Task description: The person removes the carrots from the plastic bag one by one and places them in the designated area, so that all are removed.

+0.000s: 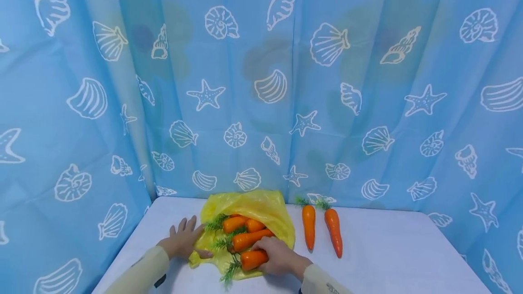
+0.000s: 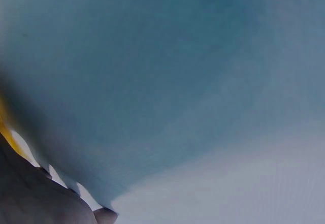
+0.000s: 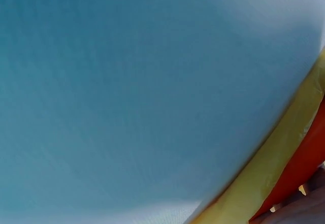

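A yellow plastic bag lies on the table with its mouth toward me, several orange carrots with green tops in its opening. My right hand grips the nearest carrot at the front of the bag, its leafy top pointing left and toward me. At the bag's left edge, my left hand rests with fingers spread, thumb on the yellow plastic. The left wrist view shows only part of the left hand. In the right wrist view, an orange carrot shows beside the yellow bag.
Two more carrots, a left one and a right one, lie side by side right of the bag. They are on the white table. A blue curtain with white seashell prints hangs behind the table and along its sides.
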The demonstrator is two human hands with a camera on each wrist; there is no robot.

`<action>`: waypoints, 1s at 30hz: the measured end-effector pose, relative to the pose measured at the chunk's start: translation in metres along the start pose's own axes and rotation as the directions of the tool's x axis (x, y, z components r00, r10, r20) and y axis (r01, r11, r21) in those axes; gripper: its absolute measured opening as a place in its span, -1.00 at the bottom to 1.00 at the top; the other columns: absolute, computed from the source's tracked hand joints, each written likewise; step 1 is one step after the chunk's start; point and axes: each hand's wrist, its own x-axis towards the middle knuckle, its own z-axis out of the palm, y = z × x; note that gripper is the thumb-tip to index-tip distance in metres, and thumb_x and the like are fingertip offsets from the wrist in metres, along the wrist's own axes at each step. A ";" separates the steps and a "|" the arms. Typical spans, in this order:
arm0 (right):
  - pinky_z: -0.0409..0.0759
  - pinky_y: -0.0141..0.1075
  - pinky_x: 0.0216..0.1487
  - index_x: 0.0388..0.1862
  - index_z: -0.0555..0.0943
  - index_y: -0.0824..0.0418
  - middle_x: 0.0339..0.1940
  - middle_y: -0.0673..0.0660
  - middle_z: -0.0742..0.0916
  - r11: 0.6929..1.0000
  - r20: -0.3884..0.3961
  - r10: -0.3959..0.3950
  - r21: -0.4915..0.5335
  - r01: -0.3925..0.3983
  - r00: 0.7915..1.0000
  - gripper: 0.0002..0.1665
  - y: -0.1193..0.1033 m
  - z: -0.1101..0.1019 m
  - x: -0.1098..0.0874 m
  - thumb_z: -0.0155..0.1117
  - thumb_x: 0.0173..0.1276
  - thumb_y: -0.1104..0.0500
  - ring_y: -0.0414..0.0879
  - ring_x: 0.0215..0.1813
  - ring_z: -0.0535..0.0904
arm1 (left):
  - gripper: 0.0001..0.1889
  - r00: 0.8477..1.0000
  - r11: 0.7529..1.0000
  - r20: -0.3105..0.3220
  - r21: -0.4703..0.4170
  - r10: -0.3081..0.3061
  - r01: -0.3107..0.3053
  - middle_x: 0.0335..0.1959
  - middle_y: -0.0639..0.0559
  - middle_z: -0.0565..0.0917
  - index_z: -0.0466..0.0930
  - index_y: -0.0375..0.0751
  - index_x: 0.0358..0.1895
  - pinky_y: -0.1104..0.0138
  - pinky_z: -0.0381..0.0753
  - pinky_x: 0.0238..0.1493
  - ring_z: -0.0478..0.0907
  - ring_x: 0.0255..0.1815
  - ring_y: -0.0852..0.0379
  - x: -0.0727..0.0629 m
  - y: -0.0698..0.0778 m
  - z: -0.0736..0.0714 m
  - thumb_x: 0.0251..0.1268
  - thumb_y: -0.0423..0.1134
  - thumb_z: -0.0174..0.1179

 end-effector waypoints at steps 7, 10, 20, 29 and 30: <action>0.55 -0.31 0.03 -0.10 0.63 -0.19 -0.18 -0.31 0.63 1.000 0.002 -0.004 0.009 0.004 1.000 -0.69 -0.001 0.000 -0.001 0.50 0.19 0.06 -0.33 -0.12 0.49 | 0.19 1.000 1.000 0.008 0.002 -0.003 0.003 0.57 -0.35 0.00 0.25 -0.05 0.50 -0.47 -0.22 0.39 -0.12 0.54 -0.51 0.000 0.000 0.001 -0.21 0.63 0.21; 0.56 -0.30 0.05 -0.09 0.63 -0.19 -0.18 -0.31 0.63 1.000 0.002 -0.005 0.009 0.005 1.000 -0.68 -0.001 -0.001 -0.001 0.50 0.19 0.06 -0.33 -0.11 0.49 | 0.20 1.000 1.000 0.008 -0.007 -0.007 0.007 0.58 -0.35 0.00 0.25 -0.04 0.50 -0.47 -0.23 0.39 -0.13 0.54 -0.51 0.000 0.001 0.001 -0.23 0.63 0.21; 0.58 -0.40 -0.01 0.06 0.63 -0.09 -0.03 -0.24 0.69 0.992 0.008 -0.064 0.113 0.063 0.998 -0.57 -0.009 -0.007 0.005 0.48 0.20 0.11 -0.38 -0.08 0.54 | 0.20 1.000 0.999 0.026 -0.032 -0.013 0.014 0.57 -0.37 0.00 0.25 -0.06 0.49 -0.47 -0.24 0.39 -0.14 0.53 -0.53 -0.001 -0.002 0.003 -0.24 0.63 0.22; 0.60 -0.31 0.06 0.11 0.62 -0.11 0.03 -0.23 0.67 0.984 -0.049 -0.039 0.170 0.047 0.998 -0.55 -0.028 -0.015 0.002 0.48 0.23 0.10 -0.32 -0.03 0.54 | 0.16 1.000 1.000 -0.001 -0.026 -0.009 0.009 0.57 -0.36 0.01 0.25 -0.04 0.49 -0.47 -0.24 0.39 -0.12 0.53 -0.52 0.003 -0.001 0.000 -0.21 0.57 0.28; 0.60 -0.32 0.06 0.10 0.62 -0.11 0.01 -0.23 0.67 0.985 -0.054 -0.041 0.168 0.049 0.998 -0.56 -0.030 -0.015 0.002 0.48 0.23 0.10 -0.33 -0.04 0.54 | 0.15 1.000 1.000 0.000 -0.026 -0.010 0.010 0.57 -0.36 0.01 0.25 -0.04 0.49 -0.47 -0.23 0.39 -0.12 0.53 -0.53 0.003 -0.001 0.000 -0.20 0.55 0.30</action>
